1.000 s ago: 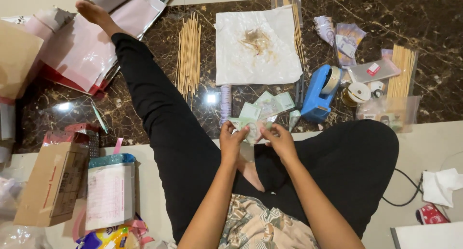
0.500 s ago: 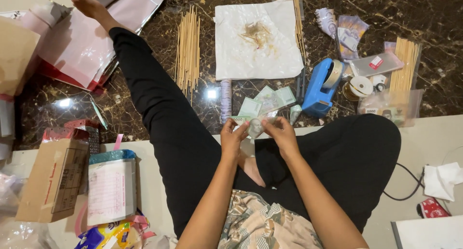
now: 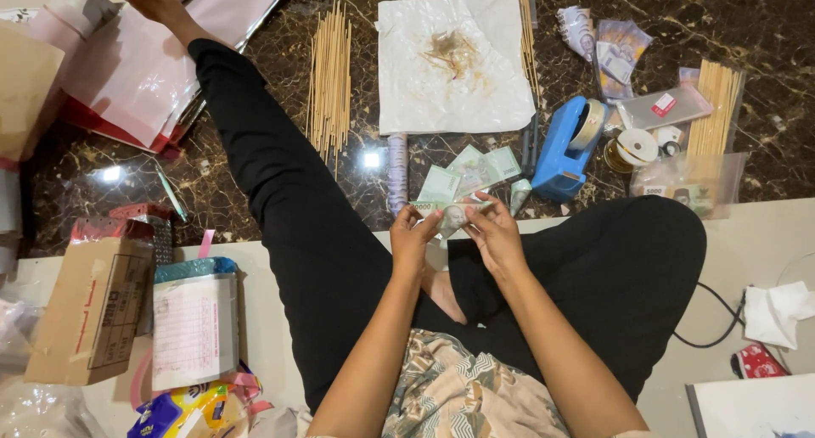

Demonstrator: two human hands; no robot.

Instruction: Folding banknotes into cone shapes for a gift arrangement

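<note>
Clear plastic bag (image 3: 688, 183) right of blue tape dispenser (image 3: 567, 149); green banknote visible inside. Second clear bag (image 3: 717, 107) above it holds bamboo sticks.

Folded green banknote (image 3: 446, 213) held low-left of dispenser, above crossed legs. Left hand (image 3: 413, 238) pinches its left end, fingers closed on paper. Right hand (image 3: 494, 234) grips right end, thumb and fingers curled shut on it. Note spans between both hands' fingertips. More green banknotes (image 3: 471, 173) on floor, just left of dispenser.
</note>
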